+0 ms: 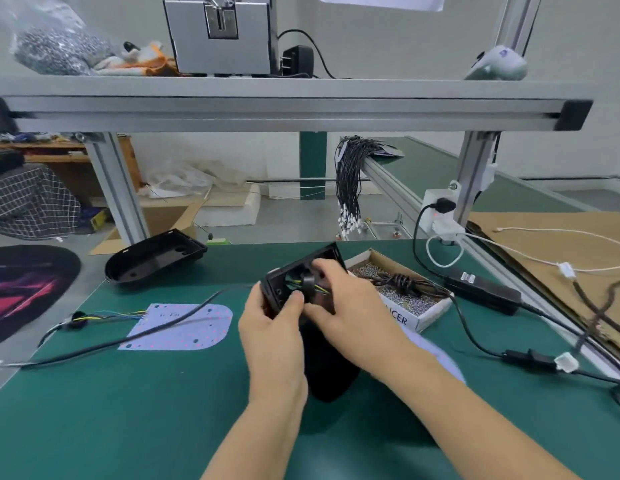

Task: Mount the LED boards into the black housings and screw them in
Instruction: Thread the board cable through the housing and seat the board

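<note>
On the green mat's [128,410] left lies a loose LED board [183,327] with coloured wires; far-left of centre sits an empty black housing [152,259]. At centre, the left hand [273,327] grips a tilted black housing [294,282], thumb curled on its edge. The right hand [350,306] pinches a black grommet [308,284] inside. A screw box [405,306] sits right.
</note>
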{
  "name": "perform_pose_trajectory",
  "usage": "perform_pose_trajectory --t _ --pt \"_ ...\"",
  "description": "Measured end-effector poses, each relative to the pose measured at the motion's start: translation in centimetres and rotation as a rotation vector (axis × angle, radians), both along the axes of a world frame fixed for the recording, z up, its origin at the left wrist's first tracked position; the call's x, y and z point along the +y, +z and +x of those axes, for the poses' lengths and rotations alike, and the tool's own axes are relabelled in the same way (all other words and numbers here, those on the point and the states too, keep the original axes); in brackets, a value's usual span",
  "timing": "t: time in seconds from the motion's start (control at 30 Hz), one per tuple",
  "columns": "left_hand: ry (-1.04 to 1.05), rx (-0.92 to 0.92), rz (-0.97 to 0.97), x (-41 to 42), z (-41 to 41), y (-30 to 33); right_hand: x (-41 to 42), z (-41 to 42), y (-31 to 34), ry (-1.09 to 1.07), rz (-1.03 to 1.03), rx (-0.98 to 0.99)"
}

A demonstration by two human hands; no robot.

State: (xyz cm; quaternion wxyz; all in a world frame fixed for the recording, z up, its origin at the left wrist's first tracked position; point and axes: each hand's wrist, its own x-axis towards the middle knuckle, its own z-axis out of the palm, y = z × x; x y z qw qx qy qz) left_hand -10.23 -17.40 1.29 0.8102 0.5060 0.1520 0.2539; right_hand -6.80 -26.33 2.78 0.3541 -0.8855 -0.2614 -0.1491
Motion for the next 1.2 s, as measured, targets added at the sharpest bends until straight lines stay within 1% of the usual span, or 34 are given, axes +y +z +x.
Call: perform_pose_trajectory --t 0.07,0.13,0.2,0.27,0.37,0.43,0.53,0.6,0.7,0.77,0.87,0.93,1.0,1.1,1.2 --pt "-0.042 -0.024 0.0 0.5 -0.1 0.2 -0.3 -0.2 -0.3 0.018 0.233 0.131" --pt "-0.071 -0.029 0.045 0.7 -0.4 0.1 -0.5 -0.3 -0.6 0.01 0.341 0.151" --pt "-0.089 -0.032 0.105 0.9 -0.7 -0.2 -0.6 -0.4 -0.7 0.021 0.393 0.138" --pt "-0.106 -0.042 0.149 1.1 -0.9 -0.4 -0.4 -0.5 -0.6 0.015 0.401 0.097" --pt "-0.1 -0.052 0.198 0.9 -0.9 -0.5 -0.1 -0.4 -0.1 0.018 0.358 0.056" --pt "-0.089 -0.07 0.214 0.7 -1.2 -0.4 0.0 -0.4 0.3 0.045 0.361 0.091" --pt "-0.095 -0.106 0.301 0.6 -1.7 -0.1 -0.1 -0.4 0.6 0.079 0.477 0.206" --pt "-0.082 -0.121 0.36 0.3 -2.0 0.0 0.1 -0.5 0.6 0.063 0.519 0.233" --pt "-0.045 -0.133 0.44 0.0 -2.3 0.2 0.9 -0.7 0.3 -0.012 0.564 0.193" --pt "-0.021 -0.126 0.482 -0.3 -2.1 0.1 1.7 -0.5 0.0 -0.1 0.578 0.143" --pt "-0.011 -0.112 0.487 -0.1 -1.9 0.0 2.9 0.0 -0.6 -0.229 0.564 0.117" --pt "-0.036 -0.115 0.474 0.3 -1.8 -0.1 3.1 0.3 -0.6 -0.246 0.582 0.145" --pt "-0.032 -0.125 0.457 0.6 -1.9 -0.3 3.0 0.2 -0.4 -0.207 0.574 0.167" --pt "0.032 -0.13 0.435 0.8 -1.7 -0.7 2.6 -0.7 -0.5 -0.07 0.579 0.217" --pt "0.059 -0.118 0.414 1.5 -0.9 -0.7 2.3 -1.9 -1.2 0.037 0.525 0.14"
